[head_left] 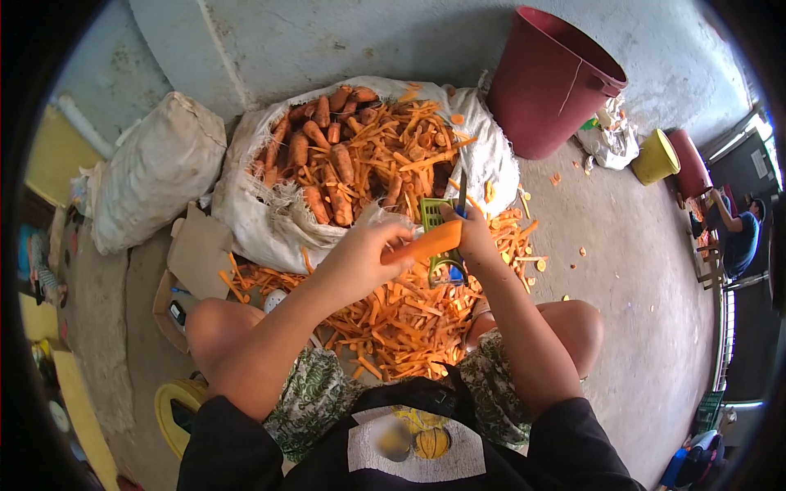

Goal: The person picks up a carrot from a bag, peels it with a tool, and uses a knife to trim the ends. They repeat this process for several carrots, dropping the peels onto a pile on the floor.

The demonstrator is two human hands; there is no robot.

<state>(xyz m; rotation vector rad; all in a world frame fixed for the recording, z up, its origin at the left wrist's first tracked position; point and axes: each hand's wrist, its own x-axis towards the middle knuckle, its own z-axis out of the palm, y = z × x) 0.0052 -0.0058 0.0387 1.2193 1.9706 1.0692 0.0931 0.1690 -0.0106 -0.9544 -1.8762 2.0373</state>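
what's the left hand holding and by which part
The left hand holds a smooth, orange, elongated carrot by its left end in the picture.

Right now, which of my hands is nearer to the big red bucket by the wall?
Right. Your right hand sits below the bucket in view, slightly left; your left hand, holding the carrot, is farther left.

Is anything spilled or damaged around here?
Yes. Carrot shavings lie heaped between the person's knees, with stray bits scattered on the bare floor to the right, so it looks spilled. The open white sack also seems damaged: its rim is ragged and frayed beside the carrots inside.
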